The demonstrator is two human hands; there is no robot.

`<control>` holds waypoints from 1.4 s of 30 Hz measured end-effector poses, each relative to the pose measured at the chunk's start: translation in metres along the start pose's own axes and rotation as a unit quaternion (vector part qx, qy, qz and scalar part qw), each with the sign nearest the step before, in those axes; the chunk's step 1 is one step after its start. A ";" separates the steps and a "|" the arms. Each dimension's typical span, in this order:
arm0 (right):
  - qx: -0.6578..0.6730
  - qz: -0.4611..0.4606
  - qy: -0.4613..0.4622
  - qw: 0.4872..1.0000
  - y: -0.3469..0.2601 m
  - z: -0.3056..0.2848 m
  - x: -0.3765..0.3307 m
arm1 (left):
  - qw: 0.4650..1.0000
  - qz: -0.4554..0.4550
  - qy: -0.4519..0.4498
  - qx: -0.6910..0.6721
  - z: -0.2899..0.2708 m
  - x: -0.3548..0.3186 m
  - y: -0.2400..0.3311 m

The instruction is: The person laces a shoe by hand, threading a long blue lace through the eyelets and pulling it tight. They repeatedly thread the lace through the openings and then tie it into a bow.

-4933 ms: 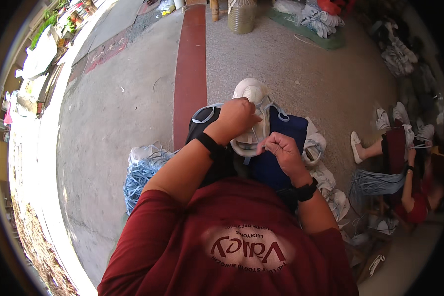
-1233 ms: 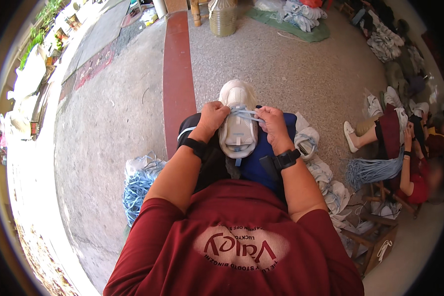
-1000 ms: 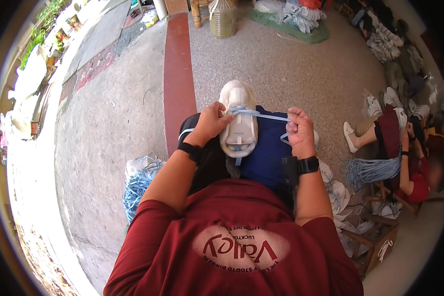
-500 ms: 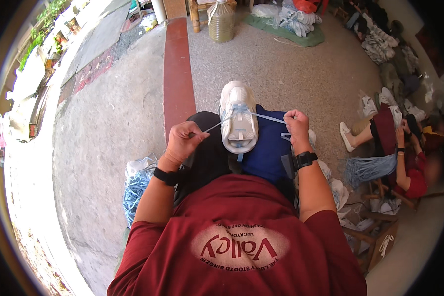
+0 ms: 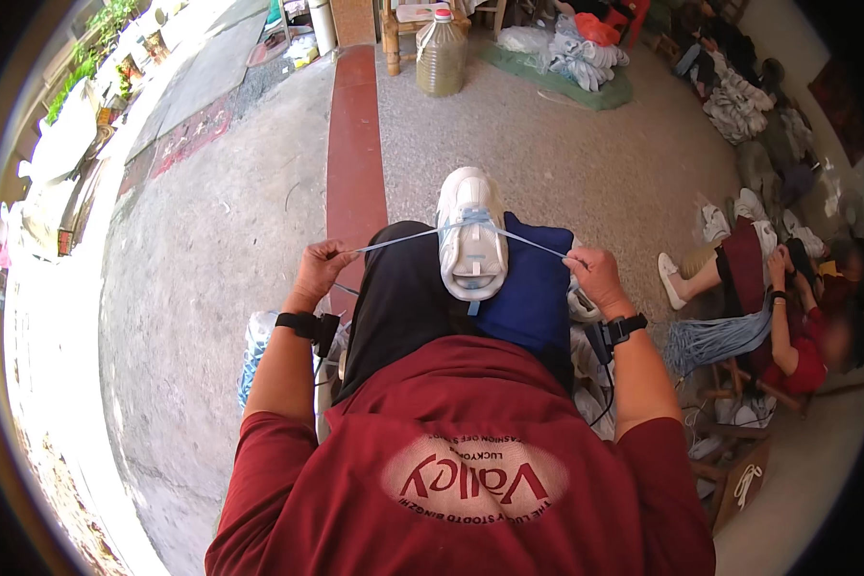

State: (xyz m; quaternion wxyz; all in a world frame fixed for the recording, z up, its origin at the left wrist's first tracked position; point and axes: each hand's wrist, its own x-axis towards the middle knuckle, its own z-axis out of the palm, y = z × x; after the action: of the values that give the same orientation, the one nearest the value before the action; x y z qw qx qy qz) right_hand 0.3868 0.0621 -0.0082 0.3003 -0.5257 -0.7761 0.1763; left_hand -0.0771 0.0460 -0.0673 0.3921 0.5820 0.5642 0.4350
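Note:
A white sneaker [image 5: 473, 261] rests on my lap between my knees, its toe pointing away from me. Light blue shoelace [image 5: 398, 237] runs through its upper eyelets, and both ends stretch out sideways. My left hand [image 5: 321, 271] pinches one end, off to the left of my dark-trousered knee; a loose tail hangs below it. The other end is pinched by my right hand [image 5: 597, 278], beside the blue cloth [image 5: 536, 274] over my right leg. Both lace ends look taut, sloping down from the shoe to my fingers.
A bundle of blue laces [image 5: 255, 350] lies by my left arm. At right, a co-worker [image 5: 782, 331] sits with more blue laces [image 5: 706, 341] and white shoes nearby. Ahead stand a large plastic jug [image 5: 441, 60] and a green sheet [image 5: 600, 94] heaped with white shoe parts.
My hands have spread farther apart and come down slightly, drawing the lace ends outward and straighter. The sneaker appears shifted slightly right and lower in the picture.

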 end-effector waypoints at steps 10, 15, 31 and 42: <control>-0.327 -0.138 0.062 0.933 -0.017 -0.092 -0.074 | 0.989 -0.079 0.096 0.075 -0.139 -0.056 -0.009; -0.309 0.089 -0.111 0.940 -0.001 -0.080 -0.090 | 0.980 -0.127 0.128 0.089 -0.165 -0.085 -0.015; 0.177 0.097 -0.146 0.968 -0.013 0.019 -0.009 | 0.957 -0.208 0.169 0.109 -0.195 -0.144 -0.040; 0.178 0.329 0.003 0.928 0.097 -0.094 -0.141 | 0.916 -0.338 0.188 0.109 -0.221 -0.235 -0.057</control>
State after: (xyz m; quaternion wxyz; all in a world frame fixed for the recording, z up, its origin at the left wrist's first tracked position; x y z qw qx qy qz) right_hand 0.5545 -0.0350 -0.0337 0.3169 -0.6897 -0.5148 0.3986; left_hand -0.3014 -0.1924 -0.0672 0.3367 0.3031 0.8344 0.3139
